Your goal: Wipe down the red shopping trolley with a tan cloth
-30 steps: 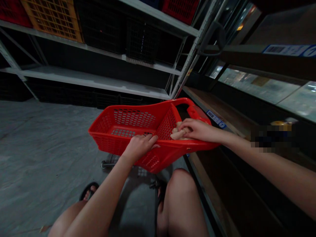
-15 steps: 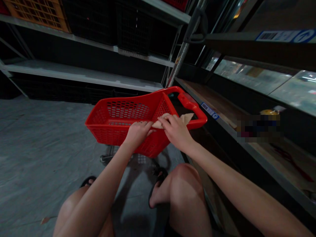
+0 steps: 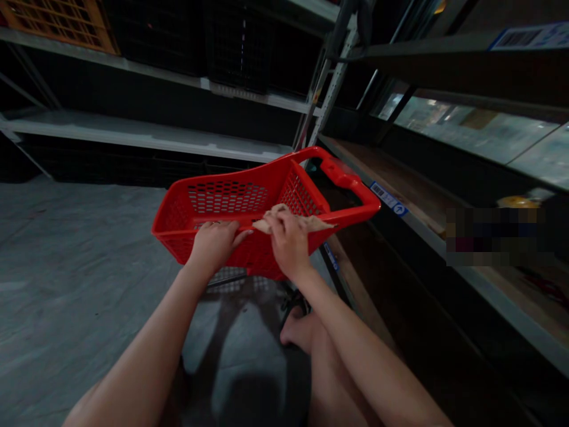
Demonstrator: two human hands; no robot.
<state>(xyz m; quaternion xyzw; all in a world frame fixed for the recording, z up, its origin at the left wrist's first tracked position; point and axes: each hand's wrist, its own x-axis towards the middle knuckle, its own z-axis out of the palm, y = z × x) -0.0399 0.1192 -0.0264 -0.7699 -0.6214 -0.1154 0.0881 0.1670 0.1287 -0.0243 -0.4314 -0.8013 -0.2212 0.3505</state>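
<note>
One beige cloth (image 3: 317,223) is sitting under the right hand (image 3: 288,243) on one red cart (image 3: 272,178)

Two hands are resting along the cart's near rim, with one cloth between right palm and plastic. Both forearms are reaching forward, palms facing down. The right hand is clasping the cloth, fingers bent over it; the left hand (image 3: 213,246), just left of that grip, is holding the rim with curled fingers. The cloth is looking crumpled, one pointed end poking out rightward. Beyond the grip, to its right, one handle (image 3: 342,175) is curving.
</note>
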